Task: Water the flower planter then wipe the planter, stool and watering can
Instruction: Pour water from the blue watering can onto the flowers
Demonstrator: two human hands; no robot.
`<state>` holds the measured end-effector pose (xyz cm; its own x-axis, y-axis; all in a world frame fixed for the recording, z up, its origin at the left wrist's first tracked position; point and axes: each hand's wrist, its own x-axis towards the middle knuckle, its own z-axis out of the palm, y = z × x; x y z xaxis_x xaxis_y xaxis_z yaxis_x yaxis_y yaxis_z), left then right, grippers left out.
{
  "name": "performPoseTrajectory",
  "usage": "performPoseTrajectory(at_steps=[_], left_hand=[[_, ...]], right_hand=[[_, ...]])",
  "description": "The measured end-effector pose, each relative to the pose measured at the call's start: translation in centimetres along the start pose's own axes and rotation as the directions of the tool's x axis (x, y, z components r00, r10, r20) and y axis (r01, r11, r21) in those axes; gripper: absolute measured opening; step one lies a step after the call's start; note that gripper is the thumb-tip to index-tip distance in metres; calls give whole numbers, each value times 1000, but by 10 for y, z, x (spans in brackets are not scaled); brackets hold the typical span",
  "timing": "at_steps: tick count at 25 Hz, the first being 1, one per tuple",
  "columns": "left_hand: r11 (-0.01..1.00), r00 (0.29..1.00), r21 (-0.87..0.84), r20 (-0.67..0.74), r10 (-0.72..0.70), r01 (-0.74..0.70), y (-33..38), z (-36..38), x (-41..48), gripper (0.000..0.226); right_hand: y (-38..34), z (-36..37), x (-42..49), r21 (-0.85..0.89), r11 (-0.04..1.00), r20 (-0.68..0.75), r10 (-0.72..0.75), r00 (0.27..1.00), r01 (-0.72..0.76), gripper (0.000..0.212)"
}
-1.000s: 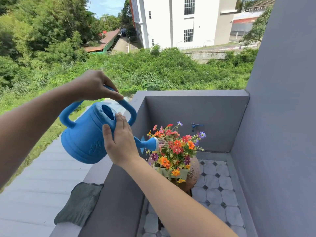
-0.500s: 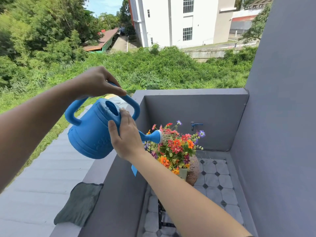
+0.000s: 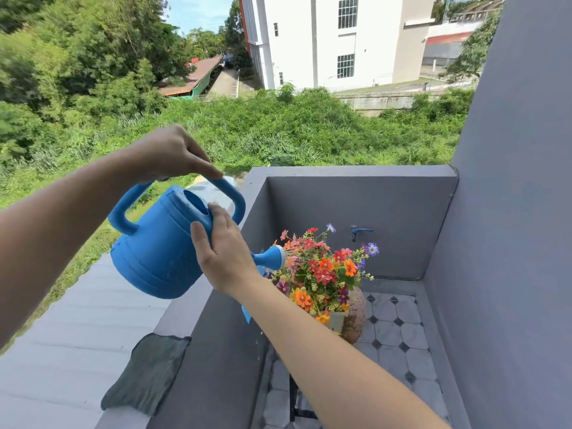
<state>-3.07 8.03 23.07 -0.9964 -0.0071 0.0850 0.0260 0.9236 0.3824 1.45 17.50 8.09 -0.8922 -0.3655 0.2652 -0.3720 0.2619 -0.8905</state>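
A blue plastic watering can (image 3: 154, 258) hangs tilted over the grey ledge, its rose (image 3: 277, 257) spraying thin jets of water onto the flowers. My left hand (image 3: 168, 154) grips the can's top handle. My right hand (image 3: 221, 250) is pressed flat against the can's front by the spout. The planter (image 3: 335, 320), pale green and packed with orange, red and purple flowers (image 3: 322, 269), stands on a round brownish stool (image 3: 356, 314) that my right forearm partly hides. A dark grey-green cloth (image 3: 148, 373) lies on the ledge at lower left.
Grey walls (image 3: 356, 221) enclose a small tiled corner with a blue tap (image 3: 359, 232) on the back wall. White octagon floor tiles (image 3: 393, 335) surround the stool. A dark metal frame (image 3: 297, 400) shows on the floor beside my right arm. Beyond the ledge lies a pale roof, then greenery.
The watering can has risen and shifted right, its spout now higher over the flowers. Both hands kept their hold on it.
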Motion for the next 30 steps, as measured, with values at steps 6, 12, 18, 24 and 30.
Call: performPoseTrajectory(at_steps=[6, 12, 18, 24, 30], left_hand=[[997, 998, -74, 55, 42, -38, 6, 1, 4, 26], [991, 997, -122, 43, 63, -58, 10, -8, 3, 41], [1000, 998, -5, 57, -13, 13, -5, -7, -14, 33], [998, 991, 56, 129, -18, 11, -4, 3, -32, 25], [1000, 987, 0, 159, 24, -24, 19, 12, -28, 25]], right_hand=[[-1, -2, -6, -58, 998, -155, -9, 988, 0, 61], [-6, -4, -2, -87, 996, -217, -34, 976, 15, 61], [-13, 21, -18, -16, 1000, -100, 15, 995, -17, 63], [-16, 30, -47, 3, 999, -64, 37, 997, -37, 62], [-10, 7, -54, -36, 998, -155, 39, 987, -45, 60]])
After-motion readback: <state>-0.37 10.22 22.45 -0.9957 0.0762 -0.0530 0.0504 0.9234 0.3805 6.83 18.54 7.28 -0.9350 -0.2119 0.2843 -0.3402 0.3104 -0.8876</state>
